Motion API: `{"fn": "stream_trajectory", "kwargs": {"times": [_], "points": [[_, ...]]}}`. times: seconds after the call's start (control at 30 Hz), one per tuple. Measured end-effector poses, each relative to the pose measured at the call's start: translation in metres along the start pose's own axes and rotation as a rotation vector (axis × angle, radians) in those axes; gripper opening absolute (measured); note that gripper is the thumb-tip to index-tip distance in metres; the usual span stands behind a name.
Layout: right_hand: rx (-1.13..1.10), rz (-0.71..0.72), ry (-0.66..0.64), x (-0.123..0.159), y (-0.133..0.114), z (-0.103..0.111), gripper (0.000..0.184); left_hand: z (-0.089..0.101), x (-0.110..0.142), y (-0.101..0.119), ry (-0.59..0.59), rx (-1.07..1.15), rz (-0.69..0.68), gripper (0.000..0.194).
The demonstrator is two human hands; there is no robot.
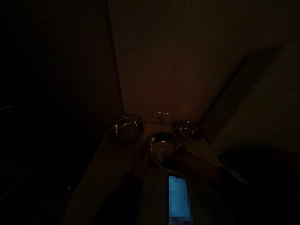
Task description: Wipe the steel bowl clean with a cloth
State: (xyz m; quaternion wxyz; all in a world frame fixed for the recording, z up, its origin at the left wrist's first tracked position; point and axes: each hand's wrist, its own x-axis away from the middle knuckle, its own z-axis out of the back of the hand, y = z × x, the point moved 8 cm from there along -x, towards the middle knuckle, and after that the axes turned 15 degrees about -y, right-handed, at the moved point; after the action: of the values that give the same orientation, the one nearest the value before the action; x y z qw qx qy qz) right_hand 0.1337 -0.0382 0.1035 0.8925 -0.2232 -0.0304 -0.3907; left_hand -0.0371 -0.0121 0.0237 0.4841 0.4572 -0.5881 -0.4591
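Note:
The room is very dark. Three steel bowls sit on a pale surface by the wall: a left bowl (127, 128), a middle bowl (164, 148) nearer to me, and a right bowl (188, 129). My left hand (141, 164) rests just left of the middle bowl, its fingers too dim to read. My right hand (185, 161) reaches over the front right rim of the middle bowl; its fingers are lost in shadow. A phone (178, 198) with a lit blue screen lies in front of the bowls, between my arms.
A wall socket (160, 117) is set low on the wall behind the bowls. The pale surface (105, 175) runs diagonally, with a dark drop along its left edge. Dark shapes fill the left and lower right.

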Motion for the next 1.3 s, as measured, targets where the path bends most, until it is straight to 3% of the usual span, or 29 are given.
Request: {"fn": "stream_trajectory", "kwargs": {"times": [0.1,0.27,0.47,0.63,0.8,0.93,1.1,1.2,1.3], "points": [[-0.053,0.032,-0.101,-0.014,0.002,-0.002,0.036,-0.007,0.000,0.002,-0.048,0.023,-0.037,0.041],[0.030,0.043,-0.133,-0.061,-0.012,-0.020,0.026,-0.009,0.001,0.008,-0.059,-0.029,-0.063,0.034],[0.258,-0.158,-0.082,-0.093,0.007,-0.008,0.026,-0.005,-0.001,0.006,-0.047,-0.079,-0.089,0.035],[0.362,-0.329,-0.119,-0.086,0.031,0.001,0.030,-0.006,0.000,0.007,-0.044,-0.088,-0.079,0.037],[0.322,-0.413,-0.202,-0.062,0.048,-0.008,0.031,-0.010,0.002,0.011,-0.067,-0.122,-0.124,0.039],[0.238,-0.448,-0.134,-0.068,0.048,-0.011,0.032,-0.011,0.001,0.009,-0.082,-0.135,-0.105,0.039],[0.123,-0.304,-0.063,-0.088,0.017,-0.016,0.031,-0.008,0.001,0.005,-0.064,-0.063,-0.079,0.040],[0.062,-0.110,-0.140,-0.080,-0.002,-0.017,0.028,-0.008,0.004,0.006,-0.046,-0.095,-0.063,0.038],[0.031,-0.015,-0.203,-0.062,-0.001,-0.004,0.024,-0.015,0.004,0.006,-0.114,-0.095,-0.080,0.041]]}}
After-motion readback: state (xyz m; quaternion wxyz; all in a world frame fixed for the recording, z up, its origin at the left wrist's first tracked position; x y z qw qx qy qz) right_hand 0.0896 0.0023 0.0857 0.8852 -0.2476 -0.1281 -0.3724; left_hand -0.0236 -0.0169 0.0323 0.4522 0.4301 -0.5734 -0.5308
